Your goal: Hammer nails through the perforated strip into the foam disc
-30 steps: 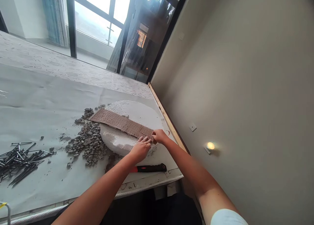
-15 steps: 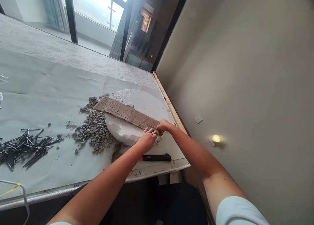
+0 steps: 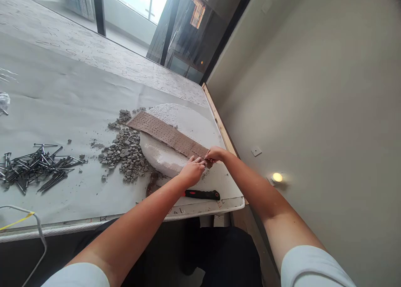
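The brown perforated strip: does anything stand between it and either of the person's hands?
Nothing visible does: the left hand and right hand are both at the near end of the brown perforated strip, though they hide what lies beneath. The black handle lies closer to the viewer, not between.

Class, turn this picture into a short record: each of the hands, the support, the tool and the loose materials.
Left hand: fingers at the right end of the brown perforated strip
Right hand: fingers bunched at that end; grip unclear
Support: white block, beneath the strip
Tool: black-handled, partly behind the left forearm
Loose materials: grey stones; dark nails farther left
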The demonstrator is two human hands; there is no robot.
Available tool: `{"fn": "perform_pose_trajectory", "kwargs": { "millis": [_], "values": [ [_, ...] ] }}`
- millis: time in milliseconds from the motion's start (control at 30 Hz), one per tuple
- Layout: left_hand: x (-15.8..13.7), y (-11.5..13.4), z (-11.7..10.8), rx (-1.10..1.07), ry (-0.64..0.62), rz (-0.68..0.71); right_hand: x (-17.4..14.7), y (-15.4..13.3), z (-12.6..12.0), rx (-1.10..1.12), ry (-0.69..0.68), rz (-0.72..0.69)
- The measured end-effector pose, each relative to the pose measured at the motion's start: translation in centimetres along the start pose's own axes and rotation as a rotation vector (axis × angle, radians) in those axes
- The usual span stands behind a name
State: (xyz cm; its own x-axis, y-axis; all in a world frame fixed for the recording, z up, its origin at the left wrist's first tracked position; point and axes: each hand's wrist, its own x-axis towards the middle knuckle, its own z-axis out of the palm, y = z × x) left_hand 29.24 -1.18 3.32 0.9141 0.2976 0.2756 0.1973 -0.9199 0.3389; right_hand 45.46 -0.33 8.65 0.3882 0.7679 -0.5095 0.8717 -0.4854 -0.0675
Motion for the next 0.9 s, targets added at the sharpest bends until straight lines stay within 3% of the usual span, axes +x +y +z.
{"fn": "perform_pose_trajectory", "kwargs": {
  "millis": [167, 367, 467, 900],
  "values": [
    [0.1, -0.2, 0.4, -0.056, 0.024, 0.000, -0.9, -0.6, 0.4, -0.158, -0.003, 0.017],
    [0.1, -0.4, -0.1, -0.069, 0.030, -0.004, -3.7, -1.5, 1.6, -0.363, 0.283, -0.146],
    [0.2, -0.5, -0.6, -0.071, 0.032, -0.002, -4.5, -1.7, 2.0, -0.448, 0.361, -0.236],
    [0.9, -1.3, -0.9, 0.020, 0.025, 0.011, -4.1, -0.6, 1.0, -0.613, 0.397, -0.482]
  ]
}}
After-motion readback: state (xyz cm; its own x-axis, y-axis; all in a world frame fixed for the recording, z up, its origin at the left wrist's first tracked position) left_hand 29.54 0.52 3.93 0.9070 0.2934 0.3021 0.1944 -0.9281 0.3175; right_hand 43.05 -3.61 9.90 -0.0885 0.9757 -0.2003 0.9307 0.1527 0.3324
